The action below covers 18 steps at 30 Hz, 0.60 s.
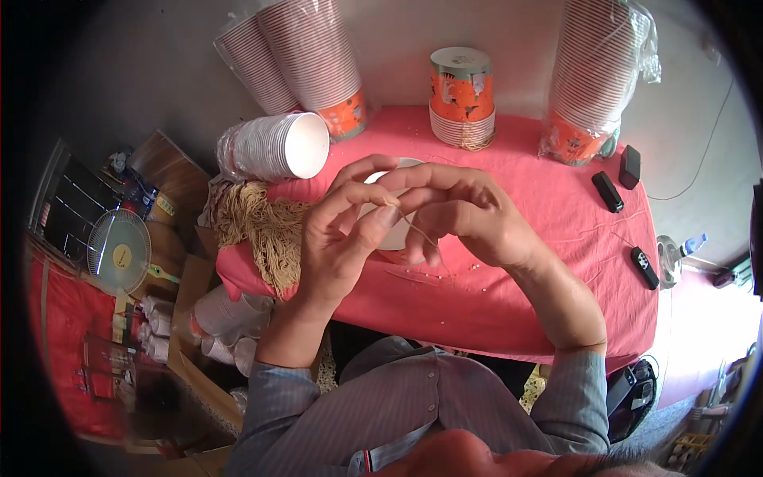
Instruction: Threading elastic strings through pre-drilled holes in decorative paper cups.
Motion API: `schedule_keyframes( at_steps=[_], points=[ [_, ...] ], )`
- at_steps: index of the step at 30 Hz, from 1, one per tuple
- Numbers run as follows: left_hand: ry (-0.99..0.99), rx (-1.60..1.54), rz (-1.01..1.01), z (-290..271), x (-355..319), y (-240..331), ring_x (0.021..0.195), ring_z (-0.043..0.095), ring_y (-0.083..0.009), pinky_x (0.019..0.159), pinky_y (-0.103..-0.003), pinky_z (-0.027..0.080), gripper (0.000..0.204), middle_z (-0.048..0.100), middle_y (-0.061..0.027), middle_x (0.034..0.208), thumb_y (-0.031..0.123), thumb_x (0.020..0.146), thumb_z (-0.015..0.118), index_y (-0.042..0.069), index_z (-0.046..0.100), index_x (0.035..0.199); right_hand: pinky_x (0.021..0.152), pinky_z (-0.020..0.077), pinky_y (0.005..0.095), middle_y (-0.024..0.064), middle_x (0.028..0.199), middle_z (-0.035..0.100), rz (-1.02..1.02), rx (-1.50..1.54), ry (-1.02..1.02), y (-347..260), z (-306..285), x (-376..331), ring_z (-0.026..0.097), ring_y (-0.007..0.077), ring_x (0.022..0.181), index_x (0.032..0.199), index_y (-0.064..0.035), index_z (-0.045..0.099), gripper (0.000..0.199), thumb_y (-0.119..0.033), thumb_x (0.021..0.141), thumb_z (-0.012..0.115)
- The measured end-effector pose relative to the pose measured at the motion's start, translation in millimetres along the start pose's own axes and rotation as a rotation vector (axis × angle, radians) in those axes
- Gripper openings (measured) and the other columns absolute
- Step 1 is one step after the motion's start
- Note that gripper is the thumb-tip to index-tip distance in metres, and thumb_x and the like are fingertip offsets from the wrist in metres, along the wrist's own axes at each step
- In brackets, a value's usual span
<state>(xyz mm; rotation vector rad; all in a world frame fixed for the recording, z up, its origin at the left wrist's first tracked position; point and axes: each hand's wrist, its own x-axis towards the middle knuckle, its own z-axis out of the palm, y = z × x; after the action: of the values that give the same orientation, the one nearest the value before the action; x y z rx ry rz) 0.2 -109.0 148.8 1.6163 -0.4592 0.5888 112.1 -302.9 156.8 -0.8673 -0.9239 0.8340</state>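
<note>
Above the table's middle my two hands meet, fingertips close together. My left hand (343,230) pinches a thin tan string (421,231) between thumb and forefinger. My right hand (477,213) is curled around the same string, its forefinger reaching over beside the left fingertips. The string's short free length slants down past the right fingers. Behind and below the hands a white-lined paper bucket (408,162) stands on the table, mostly hidden by them. Small white beads (475,266) lie scattered in front of it. A heap of tan string (266,226) hangs over the table's left edge.
On the pink cloth (556,294) stand stacked orange paper buckets (462,87) upside down, and wrapped stacks (310,56) (592,79). Another stack (306,145) lies sideways. Black devices (608,191) and a remote (644,268) rest at right. A cardboard box (191,362) holds white cups, left.
</note>
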Motion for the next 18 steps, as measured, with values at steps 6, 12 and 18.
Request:
schedule_keyframes(
  at_steps=[6,12,18],
  points=[
    [0.098,-0.030,0.003,2.2,-11.0,-15.4,0.135,0.060,-0.0267,0.114,-0.044,0.048,0.013,0.061,-0.0204,0.142,0.004,0.103,0.067,0.001,0.071,0.115,0.044,0.0354,0.0210,0.0043,0.086,0.076,0.107,-0.108,0.142,8.9,5.7,3.7,0.051,0.0036,0.052,0.122,-0.0050,0.076,0.024,-0.024,0.107,0.072],
    [0.122,0.057,-0.039,-0.4,-31.4,-11.7,0.129,0.063,-0.0239,0.112,-0.041,0.050,0.021,0.065,-0.0200,0.137,0.002,0.104,0.066,0.001,0.070,0.125,0.062,0.0533,0.0244,0.0046,0.090,0.075,0.110,-0.196,0.069,13.0,-0.3,6.2,0.068,0.0092,0.075,0.110,0.0022,0.076,0.016,-0.013,0.107,0.070],
    [-0.230,0.881,0.106,-61.6,-31.5,-12.8,0.126,0.065,-0.0391,0.117,-0.054,0.046,0.049,0.071,-0.0138,0.129,0.026,0.085,0.089,0.004,0.073,0.125,0.068,0.0595,0.0263,0.0088,0.089,0.077,0.289,-0.352,-0.099,18.5,-22.0,12.3,0.074,0.0127,0.079,0.109,0.0046,0.076,0.014,-0.008,0.105,0.071]
  ],
)
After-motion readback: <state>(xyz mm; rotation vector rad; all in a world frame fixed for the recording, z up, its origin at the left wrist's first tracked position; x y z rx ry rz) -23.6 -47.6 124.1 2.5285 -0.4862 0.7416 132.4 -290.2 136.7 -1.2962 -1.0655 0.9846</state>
